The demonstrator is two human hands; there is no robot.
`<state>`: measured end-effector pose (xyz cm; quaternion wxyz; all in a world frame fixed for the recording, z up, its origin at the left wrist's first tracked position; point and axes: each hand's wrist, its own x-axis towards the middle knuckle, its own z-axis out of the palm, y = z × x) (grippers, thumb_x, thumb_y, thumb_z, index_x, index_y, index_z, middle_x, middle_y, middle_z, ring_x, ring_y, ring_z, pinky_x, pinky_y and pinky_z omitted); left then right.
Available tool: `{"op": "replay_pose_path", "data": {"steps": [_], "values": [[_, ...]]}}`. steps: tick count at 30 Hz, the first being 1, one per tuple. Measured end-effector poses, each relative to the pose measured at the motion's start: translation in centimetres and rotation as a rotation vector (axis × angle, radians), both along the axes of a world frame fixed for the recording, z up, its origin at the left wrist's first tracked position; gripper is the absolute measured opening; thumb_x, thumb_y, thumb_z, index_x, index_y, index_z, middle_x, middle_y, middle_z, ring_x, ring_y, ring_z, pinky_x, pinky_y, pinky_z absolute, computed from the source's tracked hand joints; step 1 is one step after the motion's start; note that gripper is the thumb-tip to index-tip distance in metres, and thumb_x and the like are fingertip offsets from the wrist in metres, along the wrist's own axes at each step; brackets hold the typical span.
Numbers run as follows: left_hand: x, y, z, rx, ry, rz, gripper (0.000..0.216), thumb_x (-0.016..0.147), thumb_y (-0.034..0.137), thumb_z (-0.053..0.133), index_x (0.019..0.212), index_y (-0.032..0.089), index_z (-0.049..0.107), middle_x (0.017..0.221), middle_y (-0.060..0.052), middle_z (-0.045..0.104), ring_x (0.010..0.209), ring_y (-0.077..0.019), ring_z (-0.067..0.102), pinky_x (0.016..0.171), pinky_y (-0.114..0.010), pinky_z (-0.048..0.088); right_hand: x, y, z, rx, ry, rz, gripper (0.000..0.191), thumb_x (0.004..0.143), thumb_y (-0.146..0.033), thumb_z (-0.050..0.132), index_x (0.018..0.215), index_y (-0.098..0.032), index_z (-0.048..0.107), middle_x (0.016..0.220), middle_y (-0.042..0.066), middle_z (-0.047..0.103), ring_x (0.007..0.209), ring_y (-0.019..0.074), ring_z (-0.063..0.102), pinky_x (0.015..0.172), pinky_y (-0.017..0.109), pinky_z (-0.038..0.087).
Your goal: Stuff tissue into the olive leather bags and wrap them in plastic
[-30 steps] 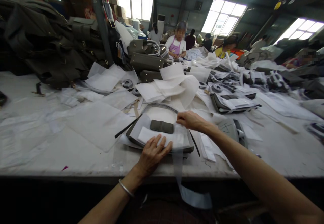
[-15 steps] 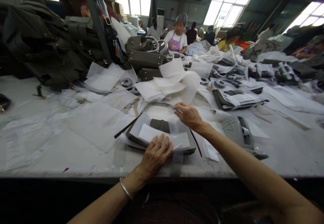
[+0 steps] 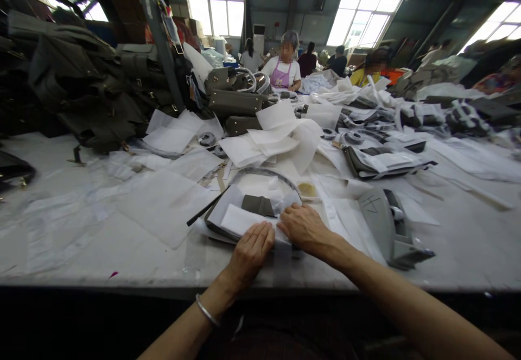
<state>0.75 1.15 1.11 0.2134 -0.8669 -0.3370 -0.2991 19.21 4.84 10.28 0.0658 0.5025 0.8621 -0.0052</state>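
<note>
A flat olive-grey bag (image 3: 254, 206) lies near the table's front edge, mostly covered by white paper sheets (image 3: 240, 220). Its curved handle (image 3: 264, 172) arches behind it, wrapped in white. My left hand (image 3: 249, 251) rests flat on the paper over the bag's front, fingers together and stretched out. My right hand (image 3: 303, 228) lies right beside it on the bag's right part, fingers down on the paper, holding nothing that I can see. A silver bangle (image 3: 206, 311) sits on my left wrist.
A grey tape dispenser (image 3: 385, 224) stands right of the bag. More white sheets (image 3: 268, 134), tape rolls (image 3: 207, 138) and wrapped bags (image 3: 380, 162) litter the table. Dark bags (image 3: 85, 88) pile up at the left. Other people (image 3: 285, 67) work at the far end.
My right hand has come back from the handle behind the bag to the bag's front right, next to my left hand. The left hand has stayed pressed on the paper.
</note>
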Motion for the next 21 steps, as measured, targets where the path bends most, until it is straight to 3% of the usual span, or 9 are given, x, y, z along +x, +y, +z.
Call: {"op": "replay_pose_path", "data": {"steps": [3, 5, 10, 14, 18, 21], "values": [[0.0, -0.1, -0.1, -0.020, -0.021, 0.003, 0.040, 0.097, 0.009, 0.036, 0.135, 0.011, 0.051, 0.124, -0.013, 0.066, 0.121, -0.0208, 0.059, 0.104, -0.037, 0.048, 0.0, 0.3, 0.6, -0.023, -0.012, -0.025, 0.032, 0.096, -0.033, 0.049, 0.088, -0.013, 0.072, 0.097, 0.016, 0.071, 0.097, 0.0291, 0.061, 0.081, 0.036, 0.045], [0.0, 0.0, -0.2, -0.008, -0.056, -0.023, 0.036, 0.097, 0.010, 0.038, 0.127, 0.015, 0.057, 0.123, -0.011, 0.067, 0.119, -0.0211, 0.060, 0.102, -0.037, 0.050, 0.7, 0.7, 1.0, -0.072, 0.035, -0.015, 0.028, 0.095, -0.031, 0.051, 0.091, -0.014, 0.073, 0.099, 0.014, 0.072, 0.098, 0.0282, 0.061, 0.081, 0.035, 0.045], [-0.3, 0.2, -0.4, -0.009, -0.100, -0.058, 0.029, 0.096, 0.010, 0.040, 0.112, 0.015, 0.064, 0.122, -0.011, 0.067, 0.118, -0.0202, 0.060, 0.102, -0.036, 0.050, 2.6, 2.2, 2.0, -0.202, 0.380, -0.146, 0.025, 0.093, -0.029, 0.051, 0.097, -0.022, 0.075, 0.098, 0.005, 0.075, 0.092, 0.0207, 0.066, 0.081, 0.029, 0.046], [-0.8, 0.0, -0.2, -0.037, -0.065, -0.058, 0.027, 0.097, 0.011, 0.040, 0.110, 0.013, 0.064, 0.122, -0.012, 0.067, 0.118, -0.0213, 0.060, 0.102, -0.037, 0.050, 2.4, 2.0, 2.4, -0.238, 0.625, -0.054, 0.020, 0.090, -0.032, 0.058, 0.096, -0.024, 0.075, 0.100, 0.002, 0.075, 0.094, 0.0182, 0.066, 0.086, 0.027, 0.045], [-1.0, -0.1, 0.0, -0.046, -0.055, -0.042, 0.031, 0.096, 0.008, 0.039, 0.121, 0.007, 0.058, 0.120, -0.015, 0.068, 0.119, -0.0211, 0.060, 0.104, -0.037, 0.048, 1.5, 0.6, 2.2, -0.302, 0.445, 0.083, 0.020, 0.084, -0.040, 0.068, 0.094, -0.024, 0.075, 0.097, 0.003, 0.074, 0.092, 0.0203, 0.066, 0.084, 0.028, 0.045], [-0.9, -0.2, 0.0, -0.061, -0.052, -0.015, 0.040, 0.095, 0.005, 0.034, 0.132, 0.004, 0.050, 0.122, -0.016, 0.066, 0.122, -0.0203, 0.059, 0.106, -0.036, 0.047, 1.2, -0.2, 2.3, -0.224, 0.291, 0.063, 0.022, 0.084, -0.042, 0.070, 0.092, -0.022, 0.075, 0.093, 0.006, 0.073, 0.091, 0.0226, 0.066, 0.082, 0.029, 0.044]]}}
